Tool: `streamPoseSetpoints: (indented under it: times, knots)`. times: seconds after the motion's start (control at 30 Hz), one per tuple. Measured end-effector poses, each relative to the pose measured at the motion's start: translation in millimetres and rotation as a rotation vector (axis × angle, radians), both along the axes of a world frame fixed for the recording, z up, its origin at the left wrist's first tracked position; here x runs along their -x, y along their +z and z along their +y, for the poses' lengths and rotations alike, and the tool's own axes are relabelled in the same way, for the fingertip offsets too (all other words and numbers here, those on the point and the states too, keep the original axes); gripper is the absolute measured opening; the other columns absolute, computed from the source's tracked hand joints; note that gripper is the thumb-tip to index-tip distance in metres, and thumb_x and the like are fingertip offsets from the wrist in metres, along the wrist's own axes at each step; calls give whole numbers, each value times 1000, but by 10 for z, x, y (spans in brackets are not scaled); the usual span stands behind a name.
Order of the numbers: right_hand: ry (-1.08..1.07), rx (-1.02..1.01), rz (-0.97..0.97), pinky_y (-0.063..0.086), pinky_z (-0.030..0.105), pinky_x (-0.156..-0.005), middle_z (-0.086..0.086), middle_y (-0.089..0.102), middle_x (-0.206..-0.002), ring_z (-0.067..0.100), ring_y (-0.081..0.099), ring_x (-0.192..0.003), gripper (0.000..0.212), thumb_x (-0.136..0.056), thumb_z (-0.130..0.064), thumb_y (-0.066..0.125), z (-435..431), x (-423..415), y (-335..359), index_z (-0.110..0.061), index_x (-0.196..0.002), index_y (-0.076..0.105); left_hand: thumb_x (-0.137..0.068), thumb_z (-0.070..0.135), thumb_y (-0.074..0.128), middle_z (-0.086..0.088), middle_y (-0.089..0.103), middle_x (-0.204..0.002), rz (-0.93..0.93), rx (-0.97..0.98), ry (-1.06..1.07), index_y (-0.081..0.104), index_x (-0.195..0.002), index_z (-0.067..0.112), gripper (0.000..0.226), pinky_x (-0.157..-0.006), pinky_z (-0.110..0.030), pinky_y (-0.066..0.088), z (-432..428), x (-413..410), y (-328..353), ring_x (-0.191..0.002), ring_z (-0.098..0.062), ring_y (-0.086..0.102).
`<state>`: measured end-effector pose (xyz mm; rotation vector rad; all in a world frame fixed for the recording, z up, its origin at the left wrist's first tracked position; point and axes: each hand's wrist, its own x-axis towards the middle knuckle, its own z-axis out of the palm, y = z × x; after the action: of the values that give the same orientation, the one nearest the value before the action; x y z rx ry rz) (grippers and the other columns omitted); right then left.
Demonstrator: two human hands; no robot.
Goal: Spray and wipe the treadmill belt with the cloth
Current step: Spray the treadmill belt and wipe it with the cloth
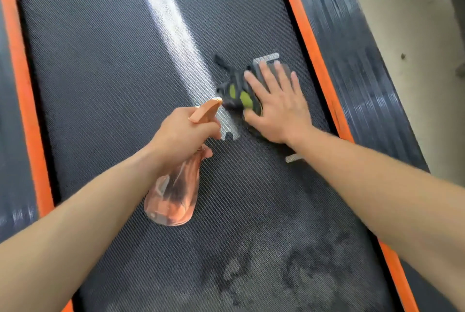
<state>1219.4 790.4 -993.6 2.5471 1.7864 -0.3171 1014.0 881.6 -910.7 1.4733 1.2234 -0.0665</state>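
Treadmill belt [105,85] underneath, damp patches [289,269] at the near end. Grips spray bottle [173,198] in curled left hand [181,133], nozzle forward; presses dark cloth [236,95] mid-belt under flat right hand [279,107], fingers [266,77] straight and spread. Best swept in long overlapping strokes toward the dry far stretch, orange edge [312,47] to edge

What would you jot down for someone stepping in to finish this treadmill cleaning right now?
Left hand grips the translucent orange plastic spray bottle, nozzle pointing forward.
Right hand presses flat on the dark cloth with green patches, on the black textured treadmill belt.
Done: damp blotches show on the near part.
Left: apparently wiping the far stretch.
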Motion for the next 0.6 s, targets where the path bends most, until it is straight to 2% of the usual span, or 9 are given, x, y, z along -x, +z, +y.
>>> streamPoseSetpoints:
  times: [0.1,0.17,0.3,0.43,0.53,0.6]
  knots:
    - [-94,33,5,-1,51,-127,1,-1,-173,28,-5,-158,85,-86,-69,26,500,-258,54,-37,-163,11,-81,9,77,-19,73,-92,-15,36,1,74,-90,8,10,-47,-23,47,-56,-6,3,-48,-22,65]
    - [-120,23,17,-3,51,-127,2,-6,-173,28,-8,-158,83,-88,-67,24,457,-240,48,-36,-163,8,-80,9,77,-22,74,-96,-27,57,-6,73,-92,6,12,-48,-24,48,-75,-29,32,-47,-22,65]
    - [-133,-1,29,1,52,-127,1,-6,-173,27,-7,-158,84,-88,-64,32,-490,177,28,-34,-164,10,-82,8,75,-17,72,-90,-44,69,-38,73,-92,6,11,-46,-20,47,-125,-86,100,-46,-20,63]
    - [-1,83,54,7,55,-127,1,-3,-173,27,-9,-158,87,-86,-65,39,-1276,352,61,-35,-164,11,-81,9,76,-9,71,-85,-67,84,-54,73,-91,6,10,-47,-21,46,-153,-167,133,-47,-22,64]
    - [76,89,70,5,54,-127,1,0,-173,27,-7,-158,88,-84,-65,37,-1002,90,60,-35,-163,15,-79,12,76,-14,73,-89,-85,58,-28,73,-91,6,14,-48,-22,46,-139,-180,122,-47,-23,65]
    - [30,72,55,3,53,-127,2,0,-173,27,-7,-158,88,-84,-67,32,-521,-95,54,-34,-164,13,-76,15,75,-20,74,-94,-78,31,-5,73,-91,8,17,-48,-21,47,-144,-162,122,-46,-22,66]
